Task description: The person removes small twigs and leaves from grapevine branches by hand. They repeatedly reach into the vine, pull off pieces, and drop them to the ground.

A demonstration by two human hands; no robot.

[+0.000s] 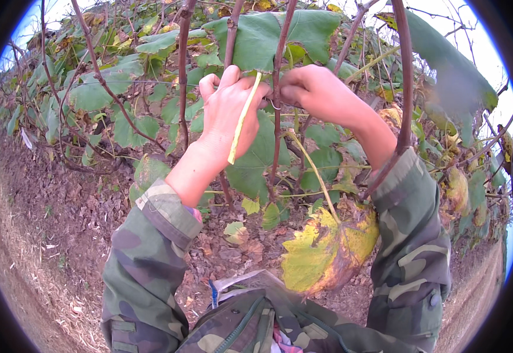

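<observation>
Both of my hands are raised at a reddish-brown grapevine cane (277, 128), one on each side of it. My left hand (232, 108) has its fingers curled close to the cane, their tips partly hidden. A pale yellow-green stalk (244, 121) hangs across the back of this hand. A thin strand (275, 106) loops at the cane between the hands, and its ends run into my fingers. My right hand (311, 90) is bent at the wrist, its blurred fingers pinched together. Just above the hands spreads a large green grape leaf (256, 42).
More upright canes (184, 75) flank the hands, and a thick cane (405, 79) crosses before my right forearm. A taut wire (150, 81) runs leftward. Below hangs a yellowing grape leaf (313, 253). Dry leaves cover the soil (71, 212).
</observation>
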